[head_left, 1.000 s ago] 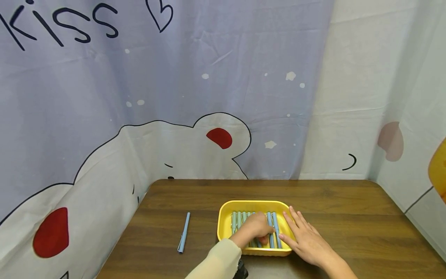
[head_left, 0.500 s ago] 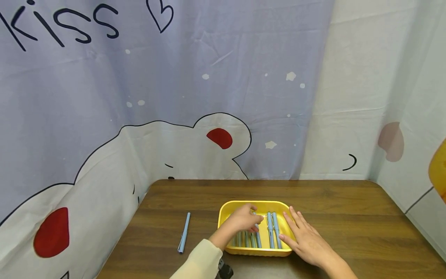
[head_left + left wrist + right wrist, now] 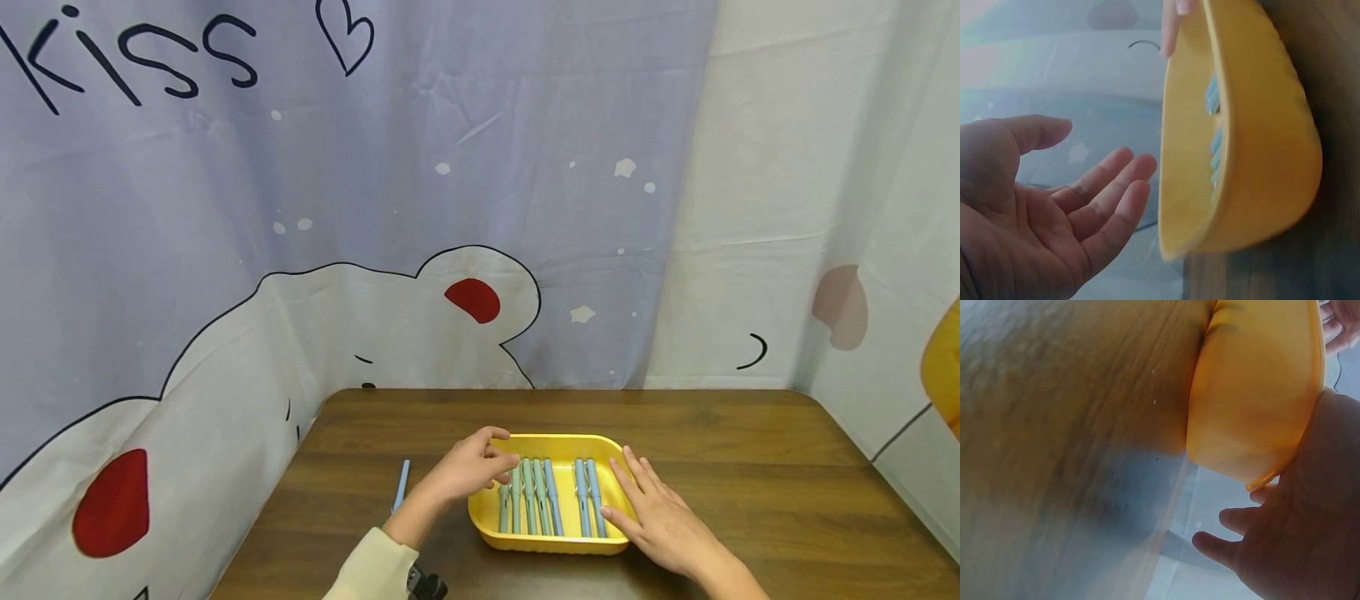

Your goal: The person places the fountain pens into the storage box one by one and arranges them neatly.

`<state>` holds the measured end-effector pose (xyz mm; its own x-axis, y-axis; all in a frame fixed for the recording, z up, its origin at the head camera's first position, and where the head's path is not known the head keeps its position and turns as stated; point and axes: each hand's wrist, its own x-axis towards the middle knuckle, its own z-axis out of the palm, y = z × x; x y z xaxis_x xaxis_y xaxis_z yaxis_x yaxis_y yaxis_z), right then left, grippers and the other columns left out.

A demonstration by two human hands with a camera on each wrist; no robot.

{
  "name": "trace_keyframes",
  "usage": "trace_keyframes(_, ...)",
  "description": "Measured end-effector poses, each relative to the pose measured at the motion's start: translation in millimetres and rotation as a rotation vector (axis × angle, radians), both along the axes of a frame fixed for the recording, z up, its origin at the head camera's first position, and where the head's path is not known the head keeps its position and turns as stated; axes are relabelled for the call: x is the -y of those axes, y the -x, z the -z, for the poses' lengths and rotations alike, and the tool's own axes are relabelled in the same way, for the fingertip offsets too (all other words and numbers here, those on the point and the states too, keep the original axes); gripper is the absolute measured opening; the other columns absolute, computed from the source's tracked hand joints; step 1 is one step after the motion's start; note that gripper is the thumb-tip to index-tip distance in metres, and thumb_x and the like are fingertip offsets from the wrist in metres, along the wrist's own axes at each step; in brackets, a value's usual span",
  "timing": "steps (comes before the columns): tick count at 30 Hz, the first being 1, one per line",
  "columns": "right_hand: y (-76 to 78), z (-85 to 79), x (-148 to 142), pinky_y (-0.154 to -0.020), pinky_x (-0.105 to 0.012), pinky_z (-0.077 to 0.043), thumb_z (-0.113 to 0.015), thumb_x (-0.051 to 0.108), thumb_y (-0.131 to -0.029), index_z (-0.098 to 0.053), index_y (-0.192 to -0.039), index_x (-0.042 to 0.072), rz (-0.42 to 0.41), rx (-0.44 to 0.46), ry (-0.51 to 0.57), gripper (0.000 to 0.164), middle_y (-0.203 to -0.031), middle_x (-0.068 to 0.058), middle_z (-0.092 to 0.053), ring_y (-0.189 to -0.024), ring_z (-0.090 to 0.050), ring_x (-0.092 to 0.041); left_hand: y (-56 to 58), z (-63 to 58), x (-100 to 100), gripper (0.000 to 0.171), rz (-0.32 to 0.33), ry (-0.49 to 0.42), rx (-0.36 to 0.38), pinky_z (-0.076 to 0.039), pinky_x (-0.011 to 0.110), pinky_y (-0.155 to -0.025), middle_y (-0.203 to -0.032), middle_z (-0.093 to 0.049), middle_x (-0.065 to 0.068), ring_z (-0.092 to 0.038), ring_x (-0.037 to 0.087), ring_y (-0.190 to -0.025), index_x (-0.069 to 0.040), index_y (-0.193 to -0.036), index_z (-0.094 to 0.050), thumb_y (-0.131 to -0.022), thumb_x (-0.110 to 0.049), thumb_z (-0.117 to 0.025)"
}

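A yellow tray (image 3: 555, 543) on the table holds several pens lying side by side. At its left are green pens (image 3: 529, 500) with one blue pen (image 3: 553, 500) beside them; a gap separates these from two more blue pens (image 3: 588, 500) at the right. My left hand (image 3: 468, 467) hovers over the tray's left rim, fingers loosely bent and nothing in them, as the left wrist view also shows. With fingers spread, my right hand (image 3: 663, 517) rests against the tray's right rim. Another blue pen (image 3: 401, 485) lies on the table, partly hidden behind my left forearm.
The brown wooden table (image 3: 750, 467) reaches back to a printed curtain (image 3: 525, 208) that hangs behind it and along both sides. A black band (image 3: 426, 583) sits on my left wrist, below a pale sleeve (image 3: 375, 571).
My left hand has moved left from the middle of the tray to its left rim, uncovering the green pens. The right hand and the tray stay put.
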<state>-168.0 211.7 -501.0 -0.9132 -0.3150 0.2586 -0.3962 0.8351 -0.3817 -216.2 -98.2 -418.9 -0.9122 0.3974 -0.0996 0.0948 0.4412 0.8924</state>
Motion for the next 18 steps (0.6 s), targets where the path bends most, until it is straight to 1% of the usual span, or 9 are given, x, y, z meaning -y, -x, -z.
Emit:
trace_keyframes(4,0.9,0.5,-0.6,-0.106,-0.07,-0.035,-0.054,0.051,-0.102,-0.037,-0.156,0.004,-0.002,0.01,0.004,0.074,-0.165,-0.022,-0.022,-0.146,-0.03,-0.049,-2.5,-3.1,19.0,0.06,-0.019,0.028,-0.041,-0.058,0.043,-0.083,-0.113,-0.072,0.01,-0.071,0.023,-0.093,-0.003,-0.146,-0.047,-0.098,-0.034,-0.067)
trace_keyframes(6,1.1,0.5,-0.7,-0.106,-0.07,-0.036,-0.054,0.052,-0.102,-0.037,-0.156,0.004,-0.002,0.011,0.003,0.074,-0.165,-0.021,-0.022,-0.146,-0.03,-0.049,-3.8,-4.0,28.1,0.06,-0.03,0.043,-0.056,-0.058,0.042,-0.082,-0.111,-0.072,0.009,-0.071,0.022,-0.093,-0.002,-0.146,-0.047,-0.099,-0.034,-0.067)
trace_keyframes(12,1.0,1.2,-0.4,-0.106,-0.069,-0.037,-0.055,0.051,-0.102,-0.038,-0.156,0.004,-0.001,-0.012,-0.002,0.073,-0.165,-0.021,-0.024,-0.145,-0.031,-0.049,-7.0,-5.5,55.8,0.065,-0.057,0.073,-0.069,-0.058,0.045,-0.086,-0.116,-0.072,0.009,-0.071,0.029,-0.102,-0.001,-0.147,-0.044,-0.099,-0.039,-0.065)
trace_keyframes(18,0.7,1.5,-0.4,-0.106,-0.069,-0.037,-0.054,0.051,-0.102,-0.038,-0.156,0.005,0.002,-0.014,-0.005,0.073,-0.165,-0.021,-0.024,-0.145,-0.032,-0.049,-11.0,-6.1,79.5,0.064,-0.106,0.09,-0.071,-0.056,0.047,-0.09,-0.122,-0.07,0.009,-0.069,0.028,-0.108,-0.004,-0.147,-0.046,-0.099,-0.041,-0.065)
